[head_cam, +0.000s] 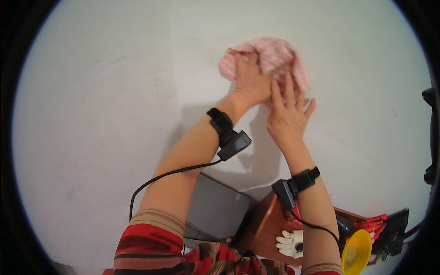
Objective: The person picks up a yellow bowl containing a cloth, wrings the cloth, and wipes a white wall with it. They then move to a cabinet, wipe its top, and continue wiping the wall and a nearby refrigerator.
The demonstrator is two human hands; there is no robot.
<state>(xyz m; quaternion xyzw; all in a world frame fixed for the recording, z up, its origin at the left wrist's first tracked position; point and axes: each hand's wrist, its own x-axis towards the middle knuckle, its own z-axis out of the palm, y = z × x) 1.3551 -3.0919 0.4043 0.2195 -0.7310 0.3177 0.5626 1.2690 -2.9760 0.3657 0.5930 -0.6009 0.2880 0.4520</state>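
A pink and white patterned cloth [275,51] lies bunched against a pale, smudged wall [113,103]. My left hand [252,79] presses on the cloth's left part, its fingertips partly hidden in the folds. Just to the right and lower, my right hand [288,113] has its fingers spread over the cloth's lower edge; whether it grips any fabric cannot be told. The two hands are close together. Each forearm wears a black strap with a small black device and a cable.
Below stand a grey flat-topped object [220,206] and a brown wooden surface [271,237]. A white glove [290,243], a yellow bowl-shaped item [357,252], red packaging [373,223] and a black plastic bag [392,233] are at the lower right. Dark objects edge the far right.
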